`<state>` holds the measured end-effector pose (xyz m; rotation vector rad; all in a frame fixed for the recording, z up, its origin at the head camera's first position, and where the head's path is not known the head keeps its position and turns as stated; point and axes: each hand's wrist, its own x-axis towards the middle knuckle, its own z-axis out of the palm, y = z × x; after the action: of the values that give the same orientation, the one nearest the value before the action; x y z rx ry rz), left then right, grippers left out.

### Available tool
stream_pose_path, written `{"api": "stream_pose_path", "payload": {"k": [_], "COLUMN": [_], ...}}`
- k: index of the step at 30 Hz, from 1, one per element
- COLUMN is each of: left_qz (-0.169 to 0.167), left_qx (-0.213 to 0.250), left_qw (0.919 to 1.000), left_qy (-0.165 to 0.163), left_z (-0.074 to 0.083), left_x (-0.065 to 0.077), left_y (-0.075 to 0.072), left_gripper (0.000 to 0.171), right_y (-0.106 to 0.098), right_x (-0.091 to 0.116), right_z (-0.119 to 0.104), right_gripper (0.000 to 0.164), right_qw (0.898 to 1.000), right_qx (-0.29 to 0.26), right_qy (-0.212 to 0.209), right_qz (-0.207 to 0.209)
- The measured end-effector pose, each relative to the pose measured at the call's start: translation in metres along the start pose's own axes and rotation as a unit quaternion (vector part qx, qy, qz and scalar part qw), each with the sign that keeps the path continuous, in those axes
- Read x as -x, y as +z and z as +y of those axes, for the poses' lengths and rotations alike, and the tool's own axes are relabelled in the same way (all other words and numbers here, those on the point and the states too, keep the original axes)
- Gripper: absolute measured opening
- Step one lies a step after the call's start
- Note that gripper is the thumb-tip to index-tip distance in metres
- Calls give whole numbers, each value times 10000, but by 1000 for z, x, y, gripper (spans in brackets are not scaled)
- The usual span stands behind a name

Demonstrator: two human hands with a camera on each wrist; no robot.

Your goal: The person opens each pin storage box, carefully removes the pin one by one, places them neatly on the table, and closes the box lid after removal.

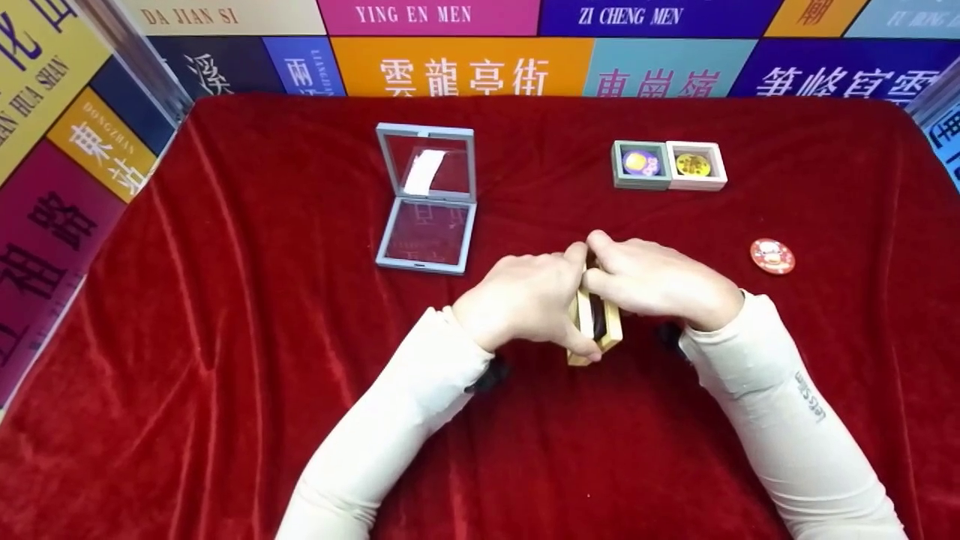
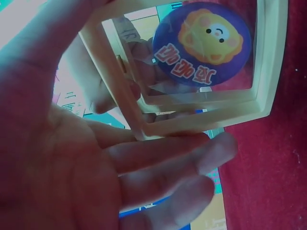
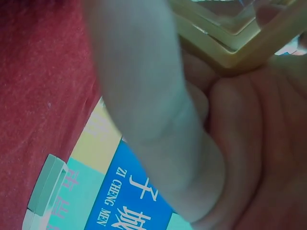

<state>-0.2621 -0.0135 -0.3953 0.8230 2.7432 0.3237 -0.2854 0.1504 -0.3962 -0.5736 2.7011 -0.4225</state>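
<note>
Both hands hold a small pale-yellow display frame [image 1: 615, 328] over the red cloth. My left hand [image 1: 525, 300] grips it with the thumb along its near edge, while the other fingers reach toward its far side. From the right, my right hand [image 1: 664, 281] holds the upper part, thumb and fingers close to the left fingertips. In the left wrist view the frame [image 2: 274, 62] stands partly opened, its two halves apart at one side. A round purple badge [image 2: 165, 31] with a yellow lion face sits against its clear film. Right fingers hide part of the frame [image 3: 235, 61] in the right wrist view.
A grey-blue display frame [image 1: 470, 236] stands hinged open at left. Toward the back right, a green frame [image 1: 641, 183] and a white frame [image 1: 697, 184] adjoin, each holding a round badge. A red round badge [image 1: 772, 256] lies at right on the cloth [image 1: 300, 225]. Lettered panels [image 1: 461, 67] border the back.
</note>
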Motion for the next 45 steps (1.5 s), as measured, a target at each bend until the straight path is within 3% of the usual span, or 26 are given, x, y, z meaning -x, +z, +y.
{"api": "stream_pose_path", "payload": {"k": [8,16,24,28,37,45], "left_qz": [123,386,268,170,-14,-50], "left_qx": [283,-76,-123,-59,33,-112], "left_qw": [9994,9991,9995,9998,9999,9997], "left_qy": [180,148,63,-2,-165,-228], "left_z": [-1,2,3,2,2,3], "left_x": [2,-2,-3,-2,-2,-3], "left_y": [1,5,6,4,2,1], "left_gripper": [94,85,85,82,81,84], "right_y": [-1,-9,-21,-27,-32,-35], "right_x": [-2,4,11,13,15,19], "right_z": [-2,10,19,21,26,32], "right_gripper": [20,22,35,33,40,34], "right_qw": [9999,9987,9985,9973,9963,9961], "right_qx": [-5,392,485,680,824,798], "right_qy": [41,-172,-258,-240,-206,-162], "right_qz": [-116,-270,-43,142,-92,-347]}}
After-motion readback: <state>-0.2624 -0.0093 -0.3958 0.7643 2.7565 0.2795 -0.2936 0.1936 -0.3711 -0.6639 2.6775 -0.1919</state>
